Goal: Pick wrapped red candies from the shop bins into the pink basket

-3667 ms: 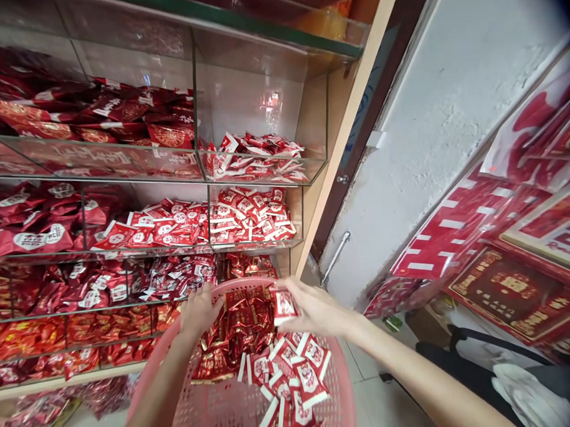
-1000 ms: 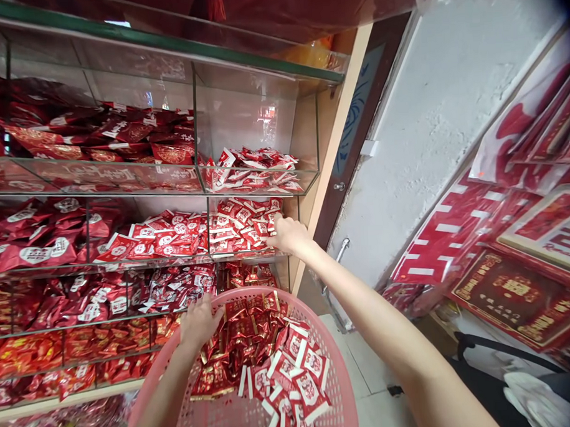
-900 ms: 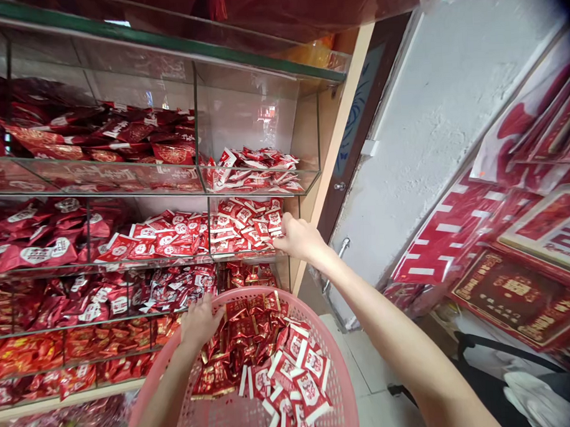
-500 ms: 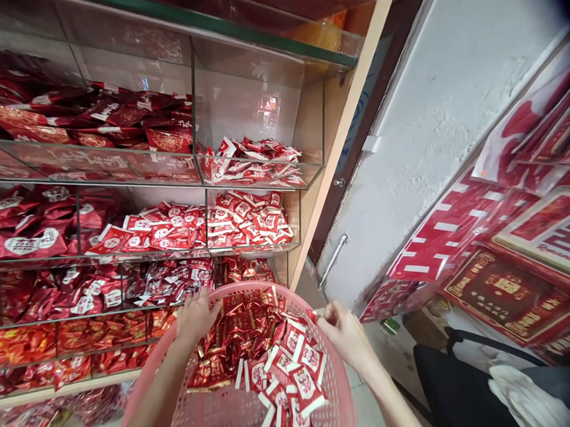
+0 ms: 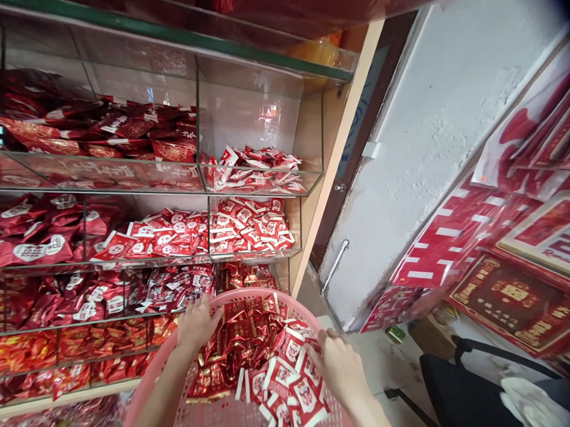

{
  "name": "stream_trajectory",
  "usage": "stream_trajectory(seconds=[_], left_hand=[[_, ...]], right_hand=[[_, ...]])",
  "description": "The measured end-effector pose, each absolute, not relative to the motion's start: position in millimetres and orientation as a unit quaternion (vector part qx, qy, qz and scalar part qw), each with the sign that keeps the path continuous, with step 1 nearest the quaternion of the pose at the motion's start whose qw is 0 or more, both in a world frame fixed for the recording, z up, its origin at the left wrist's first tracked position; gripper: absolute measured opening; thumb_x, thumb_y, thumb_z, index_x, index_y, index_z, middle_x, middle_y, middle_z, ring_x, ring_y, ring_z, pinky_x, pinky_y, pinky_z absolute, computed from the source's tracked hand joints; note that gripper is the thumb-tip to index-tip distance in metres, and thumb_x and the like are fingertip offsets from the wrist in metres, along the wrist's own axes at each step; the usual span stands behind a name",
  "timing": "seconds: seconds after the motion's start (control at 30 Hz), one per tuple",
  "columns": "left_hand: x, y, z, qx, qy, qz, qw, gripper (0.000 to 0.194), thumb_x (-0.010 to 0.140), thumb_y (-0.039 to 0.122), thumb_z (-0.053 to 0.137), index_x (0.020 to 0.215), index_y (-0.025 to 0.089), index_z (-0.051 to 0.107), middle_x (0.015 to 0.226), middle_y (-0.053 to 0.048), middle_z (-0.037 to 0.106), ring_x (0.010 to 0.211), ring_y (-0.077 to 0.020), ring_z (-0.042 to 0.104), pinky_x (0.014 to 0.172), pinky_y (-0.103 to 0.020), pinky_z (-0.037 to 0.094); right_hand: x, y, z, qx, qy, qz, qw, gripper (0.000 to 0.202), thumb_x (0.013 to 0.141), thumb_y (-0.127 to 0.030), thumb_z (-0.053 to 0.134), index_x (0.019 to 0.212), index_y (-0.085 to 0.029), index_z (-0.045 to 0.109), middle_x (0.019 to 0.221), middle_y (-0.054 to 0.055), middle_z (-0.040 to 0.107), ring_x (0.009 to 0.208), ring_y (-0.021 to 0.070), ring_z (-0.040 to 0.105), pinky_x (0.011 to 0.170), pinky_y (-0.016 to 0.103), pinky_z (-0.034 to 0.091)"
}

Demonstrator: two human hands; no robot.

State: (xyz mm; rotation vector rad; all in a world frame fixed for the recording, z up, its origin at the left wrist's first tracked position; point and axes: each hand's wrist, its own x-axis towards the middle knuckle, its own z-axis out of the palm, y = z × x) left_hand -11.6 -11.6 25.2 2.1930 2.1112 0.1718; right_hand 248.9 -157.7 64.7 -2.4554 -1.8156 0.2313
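Note:
A pink plastic basket (image 5: 153,383) with a perforated wall sits in front of me, tilted in view. Inside lie dark red packets with gold edges (image 5: 240,327) and, nearer me, red-and-white packets (image 5: 291,381). My left hand (image 5: 198,325) is closed on the basket's far left rim, fingers over the edge. On the right rim my right hand (image 5: 339,364) is closed too, its thumb inside against the red-and-white packets and its fingers curled over the edge. The fingertips are partly hidden.
Glass-fronted shelves (image 5: 265,190) with compartments of red packets stand ahead. To the right are a dark door (image 5: 329,215), a white wall (image 5: 417,121) and hanging red decorations (image 5: 435,239). A black chair (image 5: 464,388) with white gloves (image 5: 530,404) stands at lower right.
My right hand has gone from pinching a small red piece above the right rim to resting lower on the rim. My left hand stays at its place. The view has shifted slightly.

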Motion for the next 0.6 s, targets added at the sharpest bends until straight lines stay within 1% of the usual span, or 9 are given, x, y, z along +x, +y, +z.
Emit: stream_trajectory(seconds=[0.07,0.13,0.23,0.3,0.37,0.43,0.53,0.6], left_hand=[[-12,-11,24,0.72,0.69,0.059,0.052,0.056,0.081,0.05,0.031,0.121,0.011,0.042,0.115,-0.016,0.058,0.105,-0.0294,0.051,0.083,-0.04,0.04],[-13,-11,23,0.719,0.69,0.059,0.053,0.058,0.081,0.049,0.031,0.123,0.01,0.041,0.117,-0.016,0.057,0.107,-0.0298,0.051,0.084,-0.04,0.039],[-12,-12,24,0.717,0.693,0.058,0.051,0.058,0.082,0.049,0.031,0.123,0.01,0.042,0.117,-0.016,0.057,0.107,-0.0288,0.051,0.085,-0.039,0.039],[-11,-13,25,0.715,0.695,0.058,0.049,0.057,0.082,0.049,0.031,0.122,0.011,0.043,0.116,-0.016,0.058,0.107,-0.028,0.051,0.084,-0.038,0.039],[-11,-14,26,0.715,0.696,0.057,0.046,0.056,0.082,0.048,0.031,0.122,0.011,0.043,0.116,-0.016,0.058,0.107,-0.0279,0.051,0.084,-0.038,0.039],[-11,-14,25,0.716,0.695,0.059,0.041,0.056,0.082,0.048,0.031,0.122,0.01,0.043,0.115,-0.017,0.058,0.107,-0.028,0.051,0.084,-0.038,0.039],[-12,-14,24,0.716,0.694,0.064,0.041,0.057,0.082,0.048,0.032,0.123,0.01,0.042,0.116,-0.016,0.057,0.108,-0.0275,0.05,0.086,-0.038,0.038],[-12,-14,24,0.716,0.694,0.063,0.045,0.057,0.082,0.048,0.031,0.123,0.01,0.042,0.117,-0.016,0.057,0.108,-0.0278,0.05,0.087,-0.039,0.038]], right_hand=[[249,-155,71,-0.793,-0.604,0.068,0.034,0.022,0.087,-0.033,0.039,0.087,-0.018,0.055,0.095,0.01,0.061,0.09,0.0243,0.059,0.059,0.027,0.037],[248,-149,84,-0.784,-0.617,0.049,0.047,0.024,0.088,-0.034,0.036,0.086,-0.018,0.055,0.091,0.01,0.061,0.085,0.0235,0.06,0.058,0.027,0.037],[245,-131,115,-0.761,-0.641,0.011,0.098,0.028,0.09,-0.037,0.034,0.082,-0.018,0.053,0.086,0.008,0.061,0.076,0.0212,0.061,0.056,0.026,0.036],[240,-111,138,-0.736,-0.661,-0.014,0.144,0.028,0.09,-0.037,0.033,0.084,-0.018,0.052,0.086,0.007,0.06,0.076,0.0197,0.061,0.057,0.026,0.037],[234,-84,158,-0.708,-0.681,-0.036,0.183,0.024,0.091,-0.035,0.034,0.092,-0.018,0.051,0.091,0.008,0.059,0.08,0.0187,0.06,0.062,0.026,0.039],[227,-52,175,-0.692,-0.691,-0.057,0.202,0.022,0.091,-0.032,0.033,0.099,-0.017,0.048,0.099,0.01,0.056,0.086,0.0189,0.059,0.067,0.026,0.04],[220,-3,191,-0.7,-0.675,-0.077,0.219,0.022,0.091,-0.024,0.032,0.107,-0.015,0.043,0.106,0.013,0.052,0.091,0.0217,0.058,0.072,0.03,0.042],[218,23,197,-0.716,-0.656,-0.062,0.231,0.024,0.09,-0.018,0.029,0.112,-0.014,0.039,0.107,0.015,0.05,0.091,0.0233,0.058,0.074,0.034,0.042]])
